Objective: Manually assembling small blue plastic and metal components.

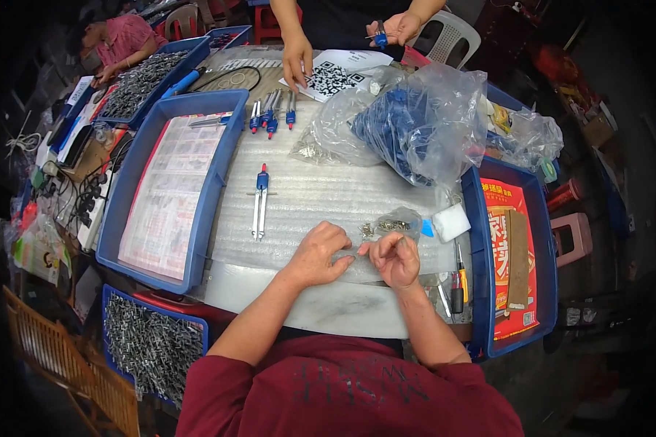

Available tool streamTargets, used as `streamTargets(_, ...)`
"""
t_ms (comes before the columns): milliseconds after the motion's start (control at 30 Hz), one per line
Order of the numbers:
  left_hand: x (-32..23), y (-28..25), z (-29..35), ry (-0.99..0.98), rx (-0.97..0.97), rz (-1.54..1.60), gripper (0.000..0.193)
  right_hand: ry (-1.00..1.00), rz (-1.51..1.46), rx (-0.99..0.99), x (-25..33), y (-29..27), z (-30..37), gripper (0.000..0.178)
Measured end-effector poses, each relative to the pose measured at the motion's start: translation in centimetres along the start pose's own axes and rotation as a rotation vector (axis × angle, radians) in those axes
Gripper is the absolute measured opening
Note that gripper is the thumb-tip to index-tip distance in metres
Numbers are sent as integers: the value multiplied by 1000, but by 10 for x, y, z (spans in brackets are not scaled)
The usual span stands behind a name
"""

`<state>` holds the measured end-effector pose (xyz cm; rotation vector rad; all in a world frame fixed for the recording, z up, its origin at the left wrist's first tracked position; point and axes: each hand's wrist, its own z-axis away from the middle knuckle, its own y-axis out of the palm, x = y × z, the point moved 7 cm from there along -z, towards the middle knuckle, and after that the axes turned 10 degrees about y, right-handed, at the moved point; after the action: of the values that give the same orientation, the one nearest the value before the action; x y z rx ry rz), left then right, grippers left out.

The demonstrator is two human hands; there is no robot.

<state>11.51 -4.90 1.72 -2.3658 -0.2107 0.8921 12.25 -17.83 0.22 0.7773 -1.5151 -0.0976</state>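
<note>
My left hand (321, 255) rests low over the foam-covered table, fingers loosely bent, thumb apart from them, with nothing visible in it. My right hand (397, 261) is turned palm-up with its fingers curled in a pinch; whatever they hold is too small to make out. Just beyond it lies a clear plastic bag of small brass-coloured metal parts (392, 224). A drawing compass (261, 204) with a blue head and red tip lies left of my hands, legs toward me. Farther off, several similar compasses (271, 113) sit in a group.
Blue trays (197, 251) (551, 291) flank the table. Screwdrivers (457, 291) and a white pad (451, 222) lie at right. A large plastic bag with blue contents (408, 124) stands at the back. Across the table, a person's hand (401, 28) holds another compass; a metal-parts bin (153, 339) sits lower left.
</note>
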Motion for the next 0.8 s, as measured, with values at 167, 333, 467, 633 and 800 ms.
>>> streamTargets(167,-1,-1,0,-6,-6,6,23,4,4,-4,0,0,0,41)
streamTargets(333,-1,-1,0,-1,-4,8,23,10,-33,11,2,1,0,44)
streamTargets(467,-2,0,-1,2,1,3,23,-3,-27,19,3,0,0,43)
streamTargets(633,2,-3,1,-44,-39,-1,19,-1,-30,6,1,0,1,43)
streamTargets(800,6,-19,-3,-151,-175,38,15,-1,-23,-6,0,-1,1,42)
